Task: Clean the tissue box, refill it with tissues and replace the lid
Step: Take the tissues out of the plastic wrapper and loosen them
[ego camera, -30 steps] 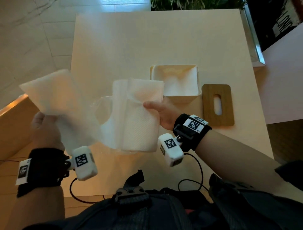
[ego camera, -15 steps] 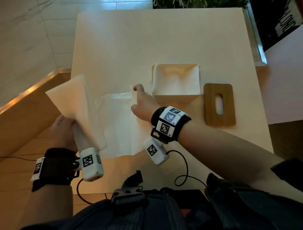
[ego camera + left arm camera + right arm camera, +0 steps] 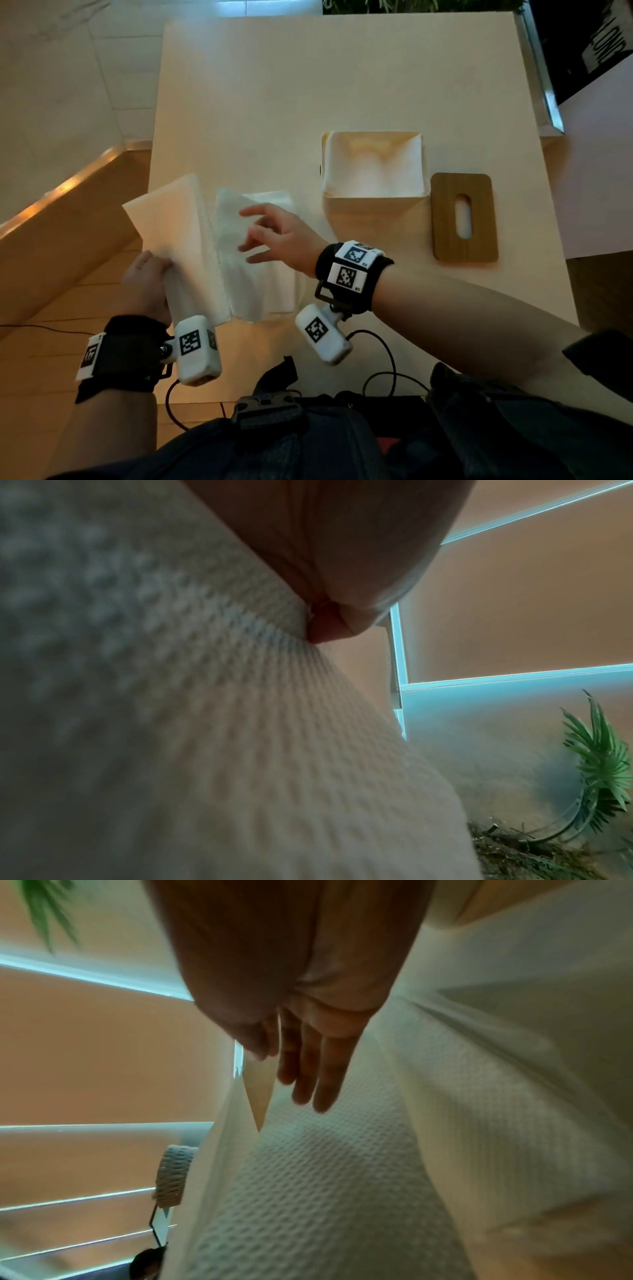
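The open tissue box point(image 3: 375, 205) stands right of centre on the table, with white tissue point(image 3: 373, 168) lining its inside. Its wooden lid point(image 3: 464, 217), slotted, lies flat just right of the box. My left hand point(image 3: 149, 274) grips a bundle of white tissues point(image 3: 171, 222) by its near end, tilted up over the table's left edge. In the left wrist view the embossed tissue point(image 3: 205, 723) fills the frame under my palm. My right hand point(image 3: 255, 233) hovers open, fingers point(image 3: 308, 1080) straight, over the tissue pack point(image 3: 263, 284) lying in its clear wrapper on the table.
The pale table point(image 3: 308, 85) stretches away behind the box. A wooden ledge point(image 3: 68, 219) and tiled floor lie to the left, a white counter point(image 3: 599, 171) to the right. Plants point(image 3: 603, 767) stand beyond the table's far edge. Cables hang near my waist.
My right hand set the wrapped tissue pack down on the table, let go, and now hovers open over it. My left hand lowered its tissue bundle towards the pack.
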Demonstrator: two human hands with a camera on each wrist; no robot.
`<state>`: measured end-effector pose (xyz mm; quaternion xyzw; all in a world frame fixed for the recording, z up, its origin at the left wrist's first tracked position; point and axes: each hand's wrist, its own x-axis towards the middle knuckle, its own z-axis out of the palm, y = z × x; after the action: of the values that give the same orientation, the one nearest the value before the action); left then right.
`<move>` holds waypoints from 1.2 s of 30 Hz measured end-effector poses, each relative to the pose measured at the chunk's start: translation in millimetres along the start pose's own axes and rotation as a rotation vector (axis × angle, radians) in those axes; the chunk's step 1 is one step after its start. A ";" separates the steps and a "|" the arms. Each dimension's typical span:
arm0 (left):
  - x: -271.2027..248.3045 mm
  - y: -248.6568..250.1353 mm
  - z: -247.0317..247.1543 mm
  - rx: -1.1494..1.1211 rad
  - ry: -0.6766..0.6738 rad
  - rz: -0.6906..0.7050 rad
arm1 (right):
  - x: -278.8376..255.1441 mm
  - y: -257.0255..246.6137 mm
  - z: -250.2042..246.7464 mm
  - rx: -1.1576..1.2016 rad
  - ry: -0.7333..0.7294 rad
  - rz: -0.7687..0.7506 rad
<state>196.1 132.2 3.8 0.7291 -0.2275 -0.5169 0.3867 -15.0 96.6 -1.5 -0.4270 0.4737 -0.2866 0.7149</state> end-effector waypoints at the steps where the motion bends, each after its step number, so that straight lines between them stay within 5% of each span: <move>1: -1.2 0.0 -0.4 0.016 0.001 -0.001 | 0.3 5.5 -3.2 -0.069 0.097 0.002; 3: -0.8 -1.7 -0.9 0.029 -0.006 -0.009 | -0.9 17.0 -10.0 -0.260 0.214 0.076; 7: 1.4 -2.9 -5.9 0.048 -0.051 -0.041 | -3.5 28.9 -3.7 -0.300 0.055 0.360; 13: -8.2 2.1 -0.1 0.068 -0.094 -0.010 | 6.6 32.3 7.5 0.279 0.212 0.545; 19: -7.9 5.3 -9.6 0.039 -0.081 -0.007 | -1.1 29.3 -10.5 -0.307 0.328 0.326; 22: -9.1 7.7 -3.7 0.067 -0.088 0.003 | 1.3 28.0 -4.8 -0.230 0.287 0.326; 26: -9.2 5.8 3.2 0.082 -0.064 -0.015 | 6.0 25.8 1.4 -0.047 0.462 0.263; 32: -11.7 2.0 9.1 0.093 -0.094 -0.058 | -1.1 27.9 -12.3 -0.575 0.080 0.426; 36: -17.9 4.2 17.5 0.110 -0.127 -0.081 | -7.6 35.9 -5.3 -0.557 0.163 0.215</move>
<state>173.7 137.1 14.6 0.7235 -0.2501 -0.5640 0.3097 -22.7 117.9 -30.8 -0.5295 0.6322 -0.1020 0.5563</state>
